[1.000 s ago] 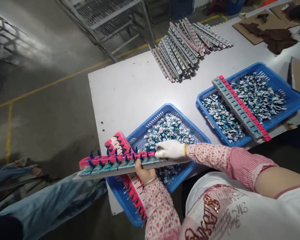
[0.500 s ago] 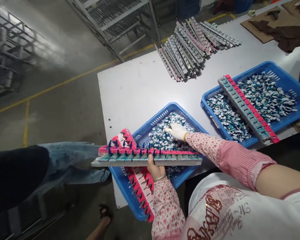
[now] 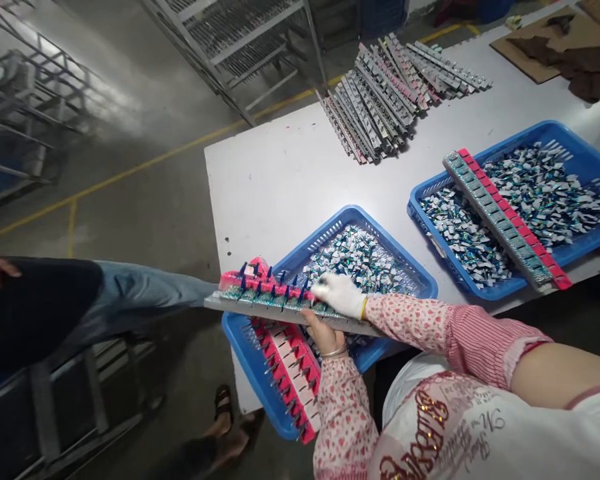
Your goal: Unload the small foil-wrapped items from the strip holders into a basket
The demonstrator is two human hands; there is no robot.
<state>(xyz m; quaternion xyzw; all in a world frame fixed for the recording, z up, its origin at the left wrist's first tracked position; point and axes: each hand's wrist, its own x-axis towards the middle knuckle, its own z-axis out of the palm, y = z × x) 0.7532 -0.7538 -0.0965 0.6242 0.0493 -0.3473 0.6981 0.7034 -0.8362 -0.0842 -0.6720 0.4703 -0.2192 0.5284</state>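
Note:
My left hand (image 3: 325,335), bare with a bangle at the wrist, grips a long grey-and-pink slotted strip (image 3: 260,307) from below, its thumb on the near edge. Several dark blue pointed pieces stand upright along the strip's left part. My right hand (image 3: 341,295), in a white glove, is at the strip's slots with its fingers pinched; whatever they hold is too small to make out. Under the strip, a blue basket (image 3: 250,383) contains a heap of small blue-and-white pieces (image 3: 360,257). Another pink strip (image 3: 285,360) set with dark points lies across that basket.
A second blue basket (image 3: 587,233) at the right holds similar pieces, with a grey-and-pink strip (image 3: 505,217) across it. Many slotted bars (image 3: 380,100) lie at the white table's (image 3: 265,173) far side. Another person's jeans-clad leg (image 3: 150,293) is at left, near the table.
My right hand has left the heap of pieces and come down-left to the strip. The strip now tilts, its right end lower. The view has shifted slightly.

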